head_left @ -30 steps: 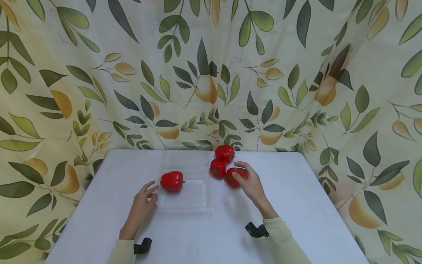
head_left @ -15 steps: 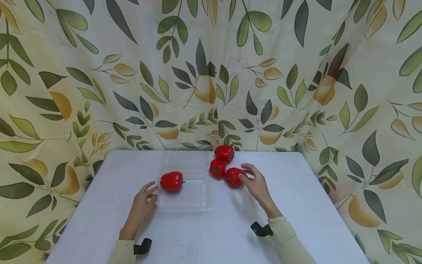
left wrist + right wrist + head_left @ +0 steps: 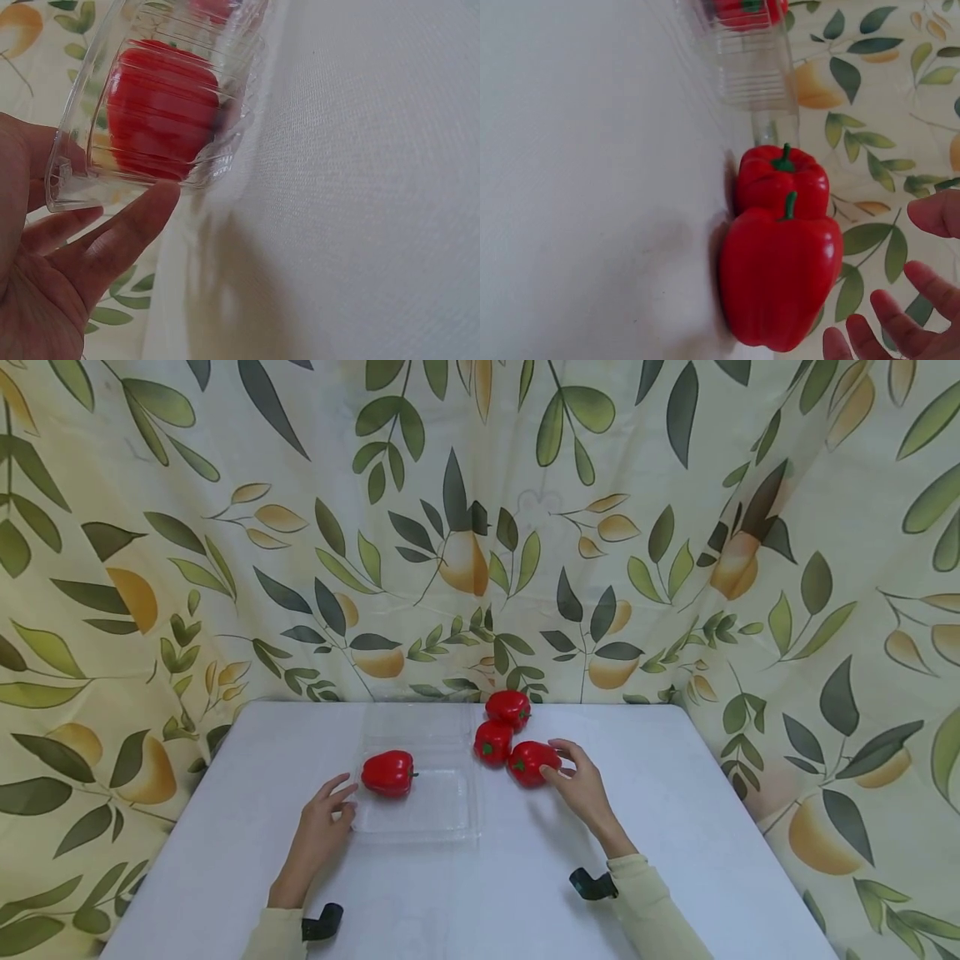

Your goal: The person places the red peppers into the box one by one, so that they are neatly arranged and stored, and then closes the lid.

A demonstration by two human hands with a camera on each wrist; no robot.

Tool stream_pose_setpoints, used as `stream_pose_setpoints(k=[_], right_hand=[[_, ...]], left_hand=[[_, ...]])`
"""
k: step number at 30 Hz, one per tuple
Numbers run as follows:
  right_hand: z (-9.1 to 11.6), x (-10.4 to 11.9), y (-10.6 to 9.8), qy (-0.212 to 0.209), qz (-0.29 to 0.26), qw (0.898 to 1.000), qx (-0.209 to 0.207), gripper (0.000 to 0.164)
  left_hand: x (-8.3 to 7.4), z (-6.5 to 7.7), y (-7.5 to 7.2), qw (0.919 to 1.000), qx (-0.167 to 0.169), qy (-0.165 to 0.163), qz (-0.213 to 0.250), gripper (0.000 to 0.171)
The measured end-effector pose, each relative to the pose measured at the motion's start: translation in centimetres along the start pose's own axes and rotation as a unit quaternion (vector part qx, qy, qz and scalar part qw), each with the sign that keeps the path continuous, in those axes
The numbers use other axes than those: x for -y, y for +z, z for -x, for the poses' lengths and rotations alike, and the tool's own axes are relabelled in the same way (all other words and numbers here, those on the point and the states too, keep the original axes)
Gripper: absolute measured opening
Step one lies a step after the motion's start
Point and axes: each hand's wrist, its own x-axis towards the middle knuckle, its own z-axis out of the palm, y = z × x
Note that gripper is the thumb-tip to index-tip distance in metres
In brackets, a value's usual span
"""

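Note:
A clear plastic container (image 3: 442, 837) with a hinged lid lies unfolded on the table, and one red bell pepper (image 3: 387, 774) sits in its near half. My left hand (image 3: 321, 828) is at that half's left edge, relaxed fingers spread; in the left wrist view a fingertip (image 3: 169, 191) is right at the ribbed wall. To the right of the container, three more red bell peppers sit close together. My right hand (image 3: 583, 787) is at the right side of the nearest bell pepper (image 3: 531, 766), fingers spread around it without gripping.
Behind the nearest pepper stand a middle bell pepper (image 3: 491, 743) and a far bell pepper (image 3: 507, 708), beside the lid half. The white table (image 3: 637, 735) ends at a leaf-patterned curtain (image 3: 480, 568). Dark wrist cameras hang below both sleeves.
My right hand has drawn back slightly to the right, from over the nearest pepper to its right side. My left hand and the peppers hold their places.

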Motion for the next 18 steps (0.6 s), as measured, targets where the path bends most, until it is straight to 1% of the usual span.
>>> stream_pose_setpoints(k=[8,12,13,18], right_hand=[[-0.4,-0.8,0.1,0.002,0.027,1.000,0.006,0.063],[-0.5,-1.0,0.2,0.002,0.031,0.999,0.010,0.066],[-0.6,-1.1,0.3,0.003,0.033,0.999,0.011,0.067],[-1.0,-1.3,0.7,0.009,0.036,0.999,0.017,0.069]], left_hand=[[-0.1,0.0,0.1,1.0000,0.001,-0.004,-0.008,0.036],[-0.1,0.1,0.2,1.0000,0.000,-0.006,-0.006,0.036],[-0.1,0.1,0.2,1.0000,-0.002,-0.002,-0.006,0.036],[-0.4,0.1,-0.1,0.9999,-0.001,-0.006,-0.009,0.036]])
